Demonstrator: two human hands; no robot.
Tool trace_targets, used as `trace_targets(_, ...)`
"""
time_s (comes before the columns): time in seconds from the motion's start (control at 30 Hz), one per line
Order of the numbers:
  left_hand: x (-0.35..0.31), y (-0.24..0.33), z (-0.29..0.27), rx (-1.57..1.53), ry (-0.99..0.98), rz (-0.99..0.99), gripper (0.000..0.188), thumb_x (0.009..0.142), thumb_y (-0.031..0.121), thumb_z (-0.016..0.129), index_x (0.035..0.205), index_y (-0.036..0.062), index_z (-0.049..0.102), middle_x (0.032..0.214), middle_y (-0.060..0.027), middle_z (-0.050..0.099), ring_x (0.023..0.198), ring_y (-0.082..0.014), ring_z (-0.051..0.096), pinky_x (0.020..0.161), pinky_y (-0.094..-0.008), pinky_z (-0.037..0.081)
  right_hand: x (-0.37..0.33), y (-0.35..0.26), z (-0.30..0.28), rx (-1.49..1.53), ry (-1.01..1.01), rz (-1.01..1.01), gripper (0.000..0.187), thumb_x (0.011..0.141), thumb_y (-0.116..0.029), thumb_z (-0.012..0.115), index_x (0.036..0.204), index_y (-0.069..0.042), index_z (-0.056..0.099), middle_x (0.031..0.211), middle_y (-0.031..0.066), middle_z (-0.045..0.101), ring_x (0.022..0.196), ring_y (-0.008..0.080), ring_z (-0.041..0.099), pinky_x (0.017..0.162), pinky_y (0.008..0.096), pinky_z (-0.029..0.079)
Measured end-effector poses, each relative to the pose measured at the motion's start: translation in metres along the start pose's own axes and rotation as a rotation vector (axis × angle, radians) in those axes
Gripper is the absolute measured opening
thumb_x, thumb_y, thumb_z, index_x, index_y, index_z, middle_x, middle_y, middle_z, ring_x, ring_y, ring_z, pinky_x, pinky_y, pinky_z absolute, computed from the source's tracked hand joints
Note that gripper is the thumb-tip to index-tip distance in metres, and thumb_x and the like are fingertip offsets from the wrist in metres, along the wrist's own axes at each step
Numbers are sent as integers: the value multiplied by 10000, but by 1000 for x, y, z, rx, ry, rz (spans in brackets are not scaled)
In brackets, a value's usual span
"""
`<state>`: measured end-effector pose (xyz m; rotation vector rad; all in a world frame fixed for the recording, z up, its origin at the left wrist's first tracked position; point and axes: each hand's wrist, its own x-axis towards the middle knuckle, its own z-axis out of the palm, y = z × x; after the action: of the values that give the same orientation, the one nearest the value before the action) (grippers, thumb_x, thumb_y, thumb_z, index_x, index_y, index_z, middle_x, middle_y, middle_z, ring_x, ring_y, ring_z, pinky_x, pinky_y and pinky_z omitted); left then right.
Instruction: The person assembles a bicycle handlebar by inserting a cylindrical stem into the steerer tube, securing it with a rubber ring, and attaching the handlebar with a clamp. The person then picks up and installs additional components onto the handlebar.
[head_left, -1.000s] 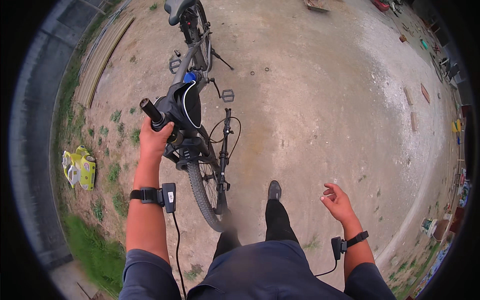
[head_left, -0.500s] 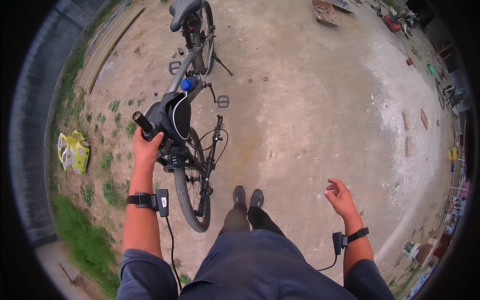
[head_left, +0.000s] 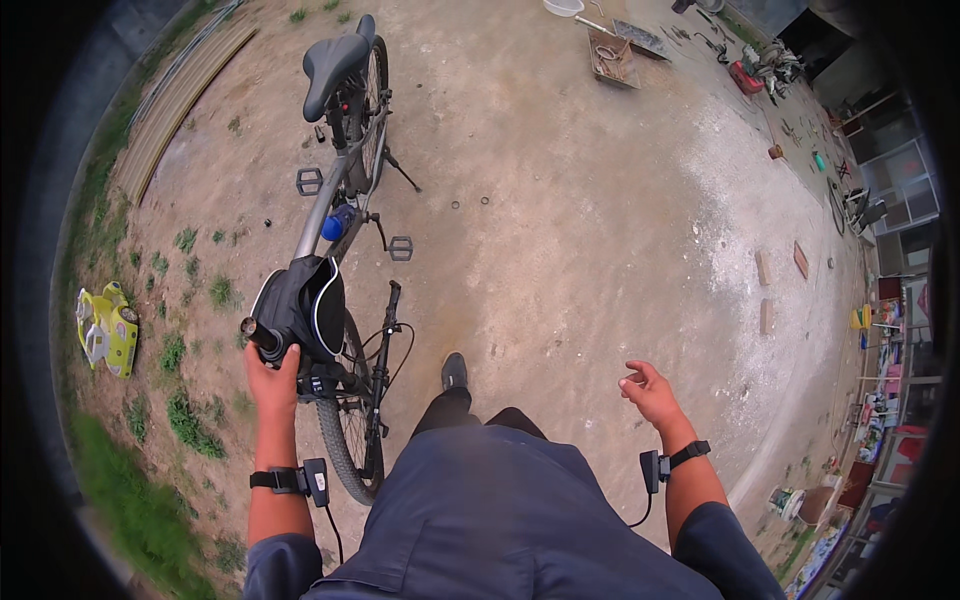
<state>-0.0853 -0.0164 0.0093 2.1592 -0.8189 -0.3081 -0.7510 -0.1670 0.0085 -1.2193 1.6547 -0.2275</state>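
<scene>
My left hand (head_left: pixel 272 378) is wrapped round the base of a short dark steerer tube (head_left: pixel 262 338) at the front of a grey bicycle (head_left: pixel 318 222). A black bag (head_left: pixel 300 300) sits on the frame just beyond those fingers. The handlebar (head_left: pixel 380 352) is off its usual place, hanging upright beside the front wheel (head_left: pixel 342 450), with thin cables looping from it. Out to the right, over bare ground, my right hand (head_left: pixel 655 398) holds nothing, its fingers loosely bent and apart.
The bicycle's saddle (head_left: pixel 335 70) and kickstand (head_left: pixel 405 175) are farther off. A yellow-green toy car (head_left: pixel 108 328) lies at left, near grass and long planks (head_left: pixel 190 105). Bricks (head_left: pixel 765 316) and a tray of tools (head_left: pixel 615 65) lie to the right and far side.
The bicycle sits lower and farther left in view, my left hand still on its steerer tube. One of my shoes has passed out of sight. My right hand stays empty.
</scene>
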Motion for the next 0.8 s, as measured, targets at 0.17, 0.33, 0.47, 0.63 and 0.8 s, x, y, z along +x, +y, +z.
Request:
trace_targets(0.17, -3, -1, 3, -45, -1, 0, 623, 839, 171, 873, 1359, -16, 584, 1280, -175, 617, 1183, -309, 609, 1072, -433, 462, 17, -10, -11, 108, -14, 167, 602, 960, -275, 792, 1462, -19, 577, 1090, 99, 711, 896, 166, 728, 772, 315, 577)
trace_targets(0.33, -10, -7, 3, -16, 50, -39, 748, 872, 172, 872, 1486, -35, 499, 1404, -175, 573, 1283, -273, 574, 1137, -420, 431, 55, -27, -27, 124, -60, 222, 616, 961, -285, 789, 1472, -24, 566, 1091, 94, 698, 886, 159, 724, 765, 312, 576)
trace_targets(0.47, -9, -10, 2, -1, 88, -192, 854, 850, 181, 891, 1550, -39, 455, 1488, -199, 539, 1371, -310, 546, 1184, -434, 403, 100, -50, -53, 149, -102, 193, 615, 960, -289, 791, 1468, -23, 567, 1085, 89, 697, 885, 156, 722, 766, 310, 575)
trace_targets(0.63, -36, 8, 13, 127, 283, -337, 917, 818, 182, 900, 1571, -28, 421, 1470, -218, 534, 1341, -340, 556, 1159, -444, 431, 173, -69, -105, 118, -127, 109, 612, 964, -293, 791, 1467, -24, 568, 1085, 85, 699, 883, 157, 720, 767, 312, 574)
trace_targets(0.8, -98, 35, 34, 88, 304, -558, 849, 844, 150, 852, 1550, -31, 417, 1372, -191, 559, 1216, -290, 589, 1055, -428, 489, 230, -77, -168, 156, -157, 122, 627, 970, -323, 779, 1481, -37, 555, 1112, 83, 691, 912, 171, 724, 800, 323, 584)
